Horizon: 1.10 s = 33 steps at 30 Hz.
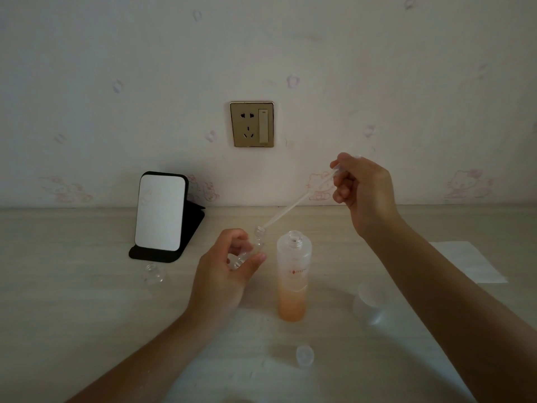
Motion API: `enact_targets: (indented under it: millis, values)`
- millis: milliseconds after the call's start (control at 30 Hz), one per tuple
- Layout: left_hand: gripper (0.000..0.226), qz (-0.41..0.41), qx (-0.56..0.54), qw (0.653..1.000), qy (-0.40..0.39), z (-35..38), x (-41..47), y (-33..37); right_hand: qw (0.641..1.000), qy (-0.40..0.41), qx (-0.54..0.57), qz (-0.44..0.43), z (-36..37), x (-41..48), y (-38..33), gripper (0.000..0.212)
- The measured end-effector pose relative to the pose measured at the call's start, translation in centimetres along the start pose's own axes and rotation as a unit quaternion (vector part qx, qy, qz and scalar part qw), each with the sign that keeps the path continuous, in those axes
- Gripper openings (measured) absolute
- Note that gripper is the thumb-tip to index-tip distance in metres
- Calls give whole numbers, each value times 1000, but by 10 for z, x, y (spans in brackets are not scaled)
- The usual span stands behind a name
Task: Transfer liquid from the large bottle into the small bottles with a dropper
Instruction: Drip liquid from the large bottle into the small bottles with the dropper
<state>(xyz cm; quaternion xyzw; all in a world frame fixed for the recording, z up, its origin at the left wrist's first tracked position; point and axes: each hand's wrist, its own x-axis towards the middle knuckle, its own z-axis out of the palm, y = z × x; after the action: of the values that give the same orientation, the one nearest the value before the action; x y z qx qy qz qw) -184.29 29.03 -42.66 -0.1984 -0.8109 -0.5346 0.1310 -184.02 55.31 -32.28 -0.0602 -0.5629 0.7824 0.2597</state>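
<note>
Pinching the dropper [293, 203] in my right hand [363, 190], I have its tip at the mouth of the tilted small bottle [250, 251], gripped by the curled fingers of my left hand [226, 271]. The uncapped large bottle [293, 277] stands just beside it, in the middle of the tabletop [72, 301].

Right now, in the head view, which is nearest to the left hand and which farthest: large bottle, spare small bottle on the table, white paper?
1. large bottle, just right of the left hand
2. spare small bottle, on its left
3. white paper, far right
</note>
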Motion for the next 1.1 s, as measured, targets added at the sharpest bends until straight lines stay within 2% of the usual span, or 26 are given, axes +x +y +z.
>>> enact_targets:
  millis: [167, 333, 600, 900, 1000, 1100]
  values:
    - [32, 8, 4, 1000, -9, 1, 0, -1, 999, -33, -8, -21, 4, -3, -2, 27]
    - [32, 4, 12, 1000, -15, 1, -1, -1, 999, -21, -13, -20, 6, -5, -1, 31]
    - [32, 3, 4, 1000, -4, 0, 1, -2, 1000, 11, 6, -21, 2, -6, -4, 26]
    - [35, -88, -26, 995, -43, 3, 5, -8, 999, 39, 17, -8, -2, -1, -2, 27]
    - [45, -83, -26, 996, 2, 2, 2, -3, 999, 38, 18, -4, -3, -1, -1, 26]
    - [33, 13, -113, 988, 103, -7, 0, 11, 999, 42, 20, -1, -4, 0, -1, 26]
